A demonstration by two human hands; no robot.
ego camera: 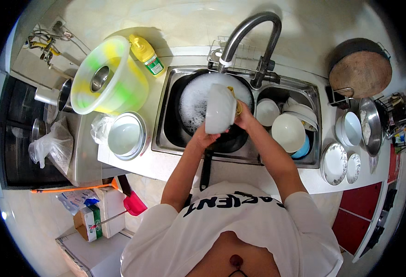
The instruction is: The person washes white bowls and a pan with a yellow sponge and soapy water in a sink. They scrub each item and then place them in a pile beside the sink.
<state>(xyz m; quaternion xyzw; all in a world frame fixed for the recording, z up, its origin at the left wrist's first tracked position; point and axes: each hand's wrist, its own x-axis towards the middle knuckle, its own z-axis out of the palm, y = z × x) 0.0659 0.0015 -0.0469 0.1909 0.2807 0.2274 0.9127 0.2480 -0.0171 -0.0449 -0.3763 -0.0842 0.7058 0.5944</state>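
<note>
A white bowl (220, 109) is tilted on its side above a black pan (185, 83) of foamy water in the left basin of the steel sink (159, 128). My left hand (208, 136) grips the bowl's lower edge. At its right side my right hand (244, 116) holds a yellowish cloth or sponge (238, 106) against the bowl; the fingers are partly hidden. The faucet (249, 24) arches over the pan from behind. In the right basin lie a cream bowl (288, 133), a smaller white bowl (267, 112), other stacked bowls and a blue item (301, 148).
Left of the sink stand a yellow-green plastic basin (133, 86), a yellow pump bottle (147, 55) and stacked bowls (125, 135). To the right are patterned plates (334, 164), white bowls (351, 128) and a steel basin (372, 138). A black pan handle (206, 169) crosses the front edge.
</note>
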